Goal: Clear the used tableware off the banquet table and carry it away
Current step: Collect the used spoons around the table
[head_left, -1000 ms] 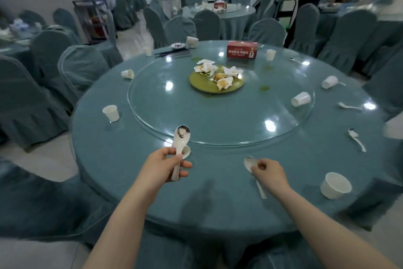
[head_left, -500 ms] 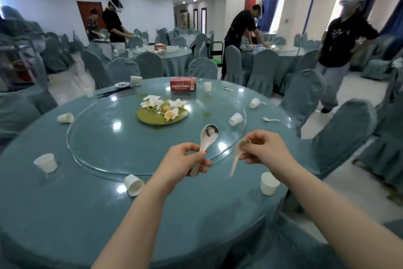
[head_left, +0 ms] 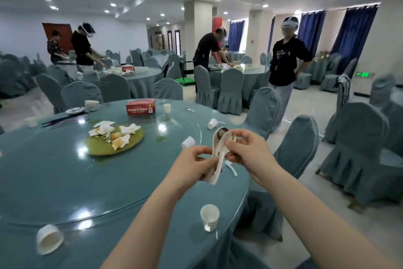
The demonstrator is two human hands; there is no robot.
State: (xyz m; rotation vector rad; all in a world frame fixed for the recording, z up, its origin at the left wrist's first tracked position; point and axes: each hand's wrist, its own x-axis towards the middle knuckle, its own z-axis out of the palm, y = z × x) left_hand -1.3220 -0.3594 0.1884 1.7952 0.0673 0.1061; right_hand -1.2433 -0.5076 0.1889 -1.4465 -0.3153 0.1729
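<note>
Left hand (head_left: 192,165) pinches two nested white spoons (head_left: 220,151) by handles; right hand (head_left: 250,151) grips bowls. Half second ago: one spoon per hand, apart. Held above table (head_left: 65,181) edge; upright paper cup (head_left: 209,217) below grip, tipped cup (head_left: 188,142) just left.

Glossy ceramic-looking spoons (head_left: 220,153), glass turntable (head_left: 65,181), matt cloth table cover (head_left: 152,225).

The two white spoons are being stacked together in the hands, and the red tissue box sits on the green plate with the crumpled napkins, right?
Not quite. The head view shows the red tissue box standing on the table behind the green plate, apart from it, not on it. The rest holds: the left hand and right hand hold the two white spoons together, and crumpled napkins lie on that plate.
</note>
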